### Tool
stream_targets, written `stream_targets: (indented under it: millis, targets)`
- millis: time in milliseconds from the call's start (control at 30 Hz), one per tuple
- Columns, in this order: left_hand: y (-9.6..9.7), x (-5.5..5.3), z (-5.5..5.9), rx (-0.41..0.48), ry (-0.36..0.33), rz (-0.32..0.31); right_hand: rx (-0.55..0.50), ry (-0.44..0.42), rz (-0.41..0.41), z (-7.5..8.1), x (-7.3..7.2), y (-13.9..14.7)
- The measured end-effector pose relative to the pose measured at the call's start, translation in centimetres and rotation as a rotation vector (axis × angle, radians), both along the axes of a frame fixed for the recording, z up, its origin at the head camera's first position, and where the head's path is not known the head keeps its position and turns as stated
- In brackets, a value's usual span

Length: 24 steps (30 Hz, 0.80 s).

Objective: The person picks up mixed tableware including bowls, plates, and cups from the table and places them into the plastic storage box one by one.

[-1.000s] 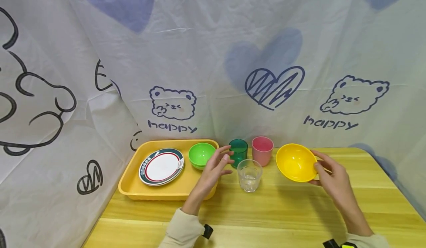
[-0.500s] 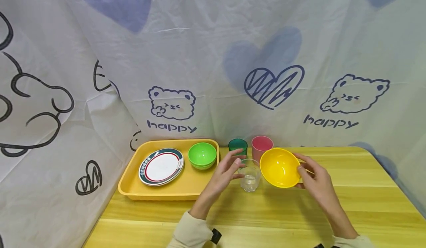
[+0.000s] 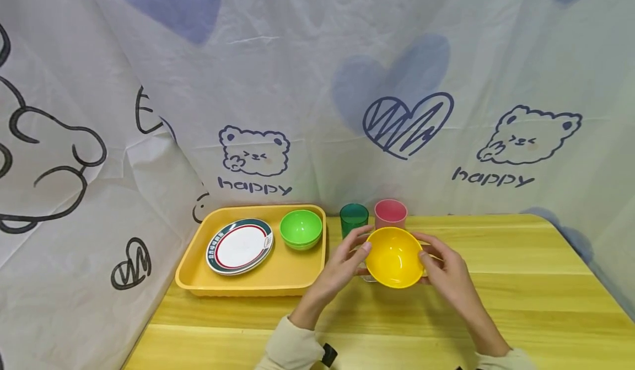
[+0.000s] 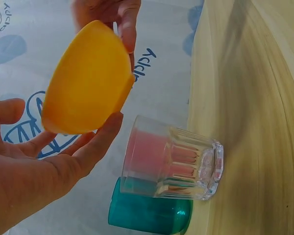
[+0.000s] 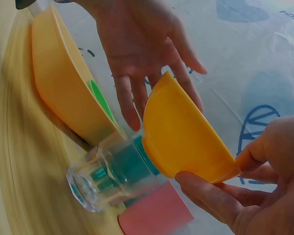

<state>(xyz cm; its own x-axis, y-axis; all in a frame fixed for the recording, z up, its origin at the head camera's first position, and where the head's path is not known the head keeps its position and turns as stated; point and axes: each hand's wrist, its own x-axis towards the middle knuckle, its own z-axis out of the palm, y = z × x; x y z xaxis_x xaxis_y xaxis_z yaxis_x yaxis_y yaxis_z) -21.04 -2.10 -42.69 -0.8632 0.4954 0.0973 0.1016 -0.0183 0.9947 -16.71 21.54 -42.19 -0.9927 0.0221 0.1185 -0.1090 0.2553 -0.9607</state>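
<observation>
While my right hand (image 3: pixel 448 274) pinches the yellow bowl (image 3: pixel 394 258), my left hand (image 3: pixel 338 269), fingers loose, should steady it clear of the glass (image 4: pixel 172 160).

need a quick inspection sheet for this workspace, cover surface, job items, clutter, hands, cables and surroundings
Surface: wood-grain table, light yellow.
Job's things: yellow bowl, raised off the table, tilted with its opening toward the head camera.
Clutter: clear glass upright on the table, mostly hidden in the head view; green cup and pink cup behind it; yellow tray holding a plate and a light green bowl.
Right hand: grips the bowl's edge.
Left hand: fingers extended at the bowl's opposite side; firm contact unclear.
Cables: nothing seen.
Surroundings: pale cloth with hearts, bears and "happy" prints.
</observation>
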Motion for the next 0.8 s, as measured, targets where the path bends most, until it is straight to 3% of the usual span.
stream_targets:
  millis: [333,533,800]
  targets:
    - [-0.6,0.1,0.0,-0.009,-0.022,-0.003,-0.019,-0.002,0.032,0.0,-0.2,-1.5]
    - [-1.2,0.2,0.4,-0.068,-0.025,0.028,-0.031,-0.009,0.053,0.0,-0.2,-1.9]
    - [-1.6,0.1,0.8,-0.102,-0.033,0.022,-0.027,-0.011,0.064,-0.2,-0.1,-2.1]
